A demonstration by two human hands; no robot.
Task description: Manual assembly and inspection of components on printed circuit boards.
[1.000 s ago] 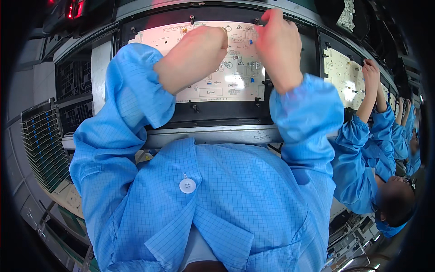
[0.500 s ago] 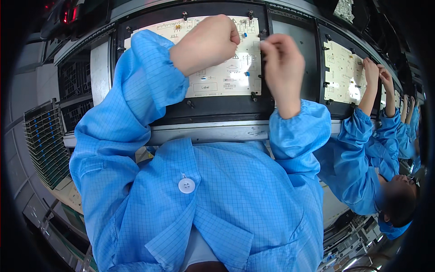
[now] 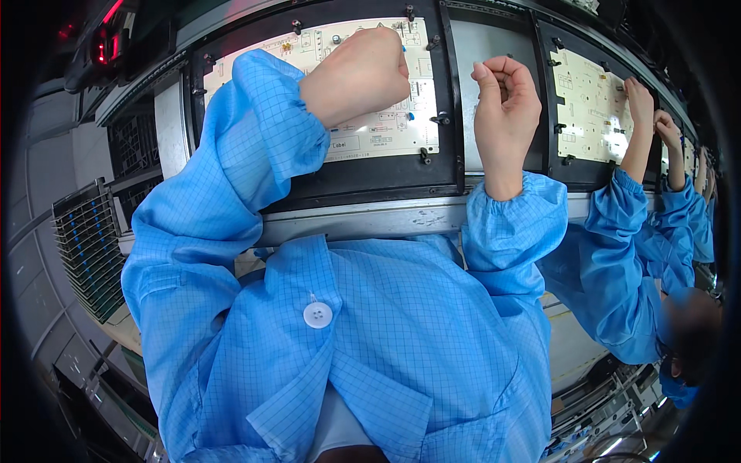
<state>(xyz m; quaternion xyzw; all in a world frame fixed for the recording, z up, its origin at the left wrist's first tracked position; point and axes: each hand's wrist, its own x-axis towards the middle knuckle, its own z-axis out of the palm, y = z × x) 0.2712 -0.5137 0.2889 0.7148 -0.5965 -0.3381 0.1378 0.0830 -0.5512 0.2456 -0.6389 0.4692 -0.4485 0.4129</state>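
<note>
A pale cream circuit board (image 3: 417, 131) with small components sits in a black frame (image 3: 363, 177) ahead of me. My left hand (image 3: 359, 77) is over the middle of the board, its fingers closed and turned away, so whatever they hold is hidden. On the board's right side, a small blue component (image 3: 411, 116) stands near my left hand. To the right of the frame, my right hand (image 3: 505, 108) is raised above a grey panel, fingers curled toward the thumb. Anything between those fingertips is too small to make out.
Along the line to the right, another person's hands (image 3: 639, 108) work over a second cream board (image 3: 579, 116). A metal rail (image 3: 370, 218) runs along the near edge. At the left stands a rack (image 3: 89, 247) of stacked boards; red lights (image 3: 103, 52) glow at the upper left.
My right hand has moved a little to the right, away from the board's edge. My left hand stays over the board, still closed. The whole view has shifted slightly.
</note>
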